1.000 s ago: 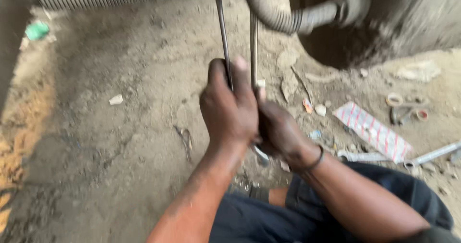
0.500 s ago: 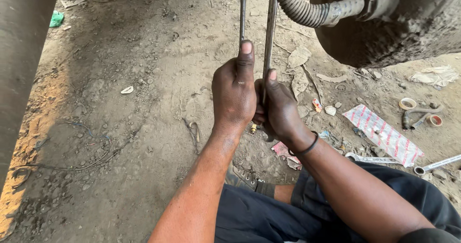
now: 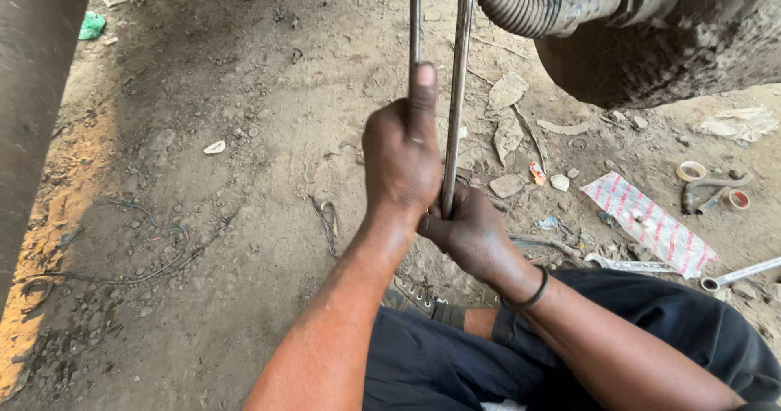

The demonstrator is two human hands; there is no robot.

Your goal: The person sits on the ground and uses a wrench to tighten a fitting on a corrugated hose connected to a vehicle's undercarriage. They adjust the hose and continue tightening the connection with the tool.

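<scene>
I hold two long metal bars (image 3: pixel 455 94) upright at centre, both hands clenched on them: left hand (image 3: pixel 403 155) above, right hand (image 3: pixel 468 232) below. I advise keeping grips stacked and bars parallel.

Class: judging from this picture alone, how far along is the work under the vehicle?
Done: both bars reach up under the vehicle. In hand: left hand grips the thin bar, right hand the long bar. Left: wrenches lie unused; whether any fitting is loose cannot be seen.
</scene>
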